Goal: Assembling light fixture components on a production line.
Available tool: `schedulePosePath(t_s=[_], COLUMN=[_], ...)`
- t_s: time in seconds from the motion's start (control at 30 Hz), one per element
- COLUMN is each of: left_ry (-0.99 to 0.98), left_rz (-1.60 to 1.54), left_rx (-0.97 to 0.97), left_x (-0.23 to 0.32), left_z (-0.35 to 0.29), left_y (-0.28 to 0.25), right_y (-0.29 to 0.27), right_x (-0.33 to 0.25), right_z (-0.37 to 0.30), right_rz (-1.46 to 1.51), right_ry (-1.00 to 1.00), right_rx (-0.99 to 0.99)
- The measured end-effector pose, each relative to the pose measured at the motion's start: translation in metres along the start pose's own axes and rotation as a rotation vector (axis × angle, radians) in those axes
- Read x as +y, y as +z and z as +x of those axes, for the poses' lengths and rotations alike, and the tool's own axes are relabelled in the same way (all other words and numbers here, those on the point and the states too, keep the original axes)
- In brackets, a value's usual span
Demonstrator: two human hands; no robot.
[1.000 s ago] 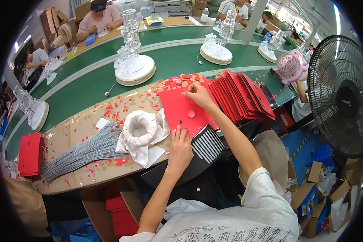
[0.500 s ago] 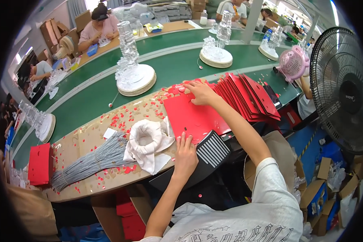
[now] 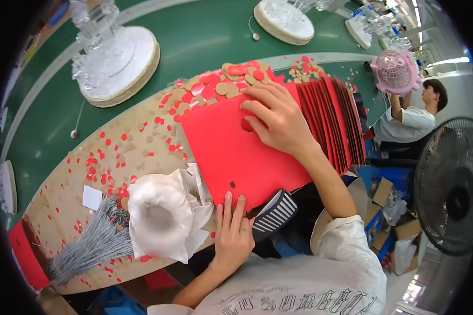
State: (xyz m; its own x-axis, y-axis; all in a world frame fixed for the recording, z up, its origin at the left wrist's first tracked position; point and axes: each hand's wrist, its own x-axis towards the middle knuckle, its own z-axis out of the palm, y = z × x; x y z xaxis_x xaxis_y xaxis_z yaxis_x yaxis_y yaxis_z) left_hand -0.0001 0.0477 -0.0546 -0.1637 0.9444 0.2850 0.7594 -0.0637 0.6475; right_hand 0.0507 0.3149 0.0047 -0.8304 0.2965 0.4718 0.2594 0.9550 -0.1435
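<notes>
A flat red card sheet (image 3: 236, 163) lies on the brown worktop in front of me, with a small dark slot near its front edge. My right hand (image 3: 278, 115) rests on its far part, fingers spread and bent, beside a round cut mark partly under the fingertips. On the near edge of the sheet, the outstretched fingers of my left hand (image 3: 233, 236) lie flat. Right of the sheet stands a row of folded red cards (image 3: 328, 123), packed on edge. Red and tan paper discs (image 3: 210, 89) are heaped just past the sheet.
A white cloth ring (image 3: 165, 215) and a bundle of grey wires (image 3: 92, 244) sit to the left. Another red stack (image 3: 27, 254) is at the far left. Clear ornaments on round white bases (image 3: 123, 68) stand on the green conveyor (image 3: 205, 37). At right are a pink fan (image 3: 396, 71), a black fan (image 3: 452, 194) and a person.
The view has moved closer to the worktop and turned right. My right hand stays on the sheet, its fingers more bent; my left hand remains at the near edge.
</notes>
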Motion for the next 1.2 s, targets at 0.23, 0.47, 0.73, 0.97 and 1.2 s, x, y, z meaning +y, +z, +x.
schedulePosePath(t_s=[0.23,0.47,0.73,0.97,1.2], left_ry=[-0.143,-0.2,-0.603,-0.196,-0.659], left_rz=[-0.212,-0.184,0.451,0.404,0.262], left_rx=[-0.086,0.0,0.974,0.073,-0.129], left_x=[0.03,0.073,-0.064,-0.224,-0.303], left_z=[0.023,0.049,0.071,0.098,0.04], left_y=[-0.064,-0.187,-0.435,-0.389,-0.305], right_y=[0.037,0.039,0.026,0.017,-0.012], right_x=[-0.003,0.005,-0.012,-0.017,-0.076], right_z=[-0.019,-0.028,0.004,0.018,0.064], right_rz=[0.228,0.606,0.44,0.348,0.303], right_ry=[0.34,0.705,0.762,0.63,0.832], right_rx=[-0.159,-0.123,-0.202,-0.267,-0.107])
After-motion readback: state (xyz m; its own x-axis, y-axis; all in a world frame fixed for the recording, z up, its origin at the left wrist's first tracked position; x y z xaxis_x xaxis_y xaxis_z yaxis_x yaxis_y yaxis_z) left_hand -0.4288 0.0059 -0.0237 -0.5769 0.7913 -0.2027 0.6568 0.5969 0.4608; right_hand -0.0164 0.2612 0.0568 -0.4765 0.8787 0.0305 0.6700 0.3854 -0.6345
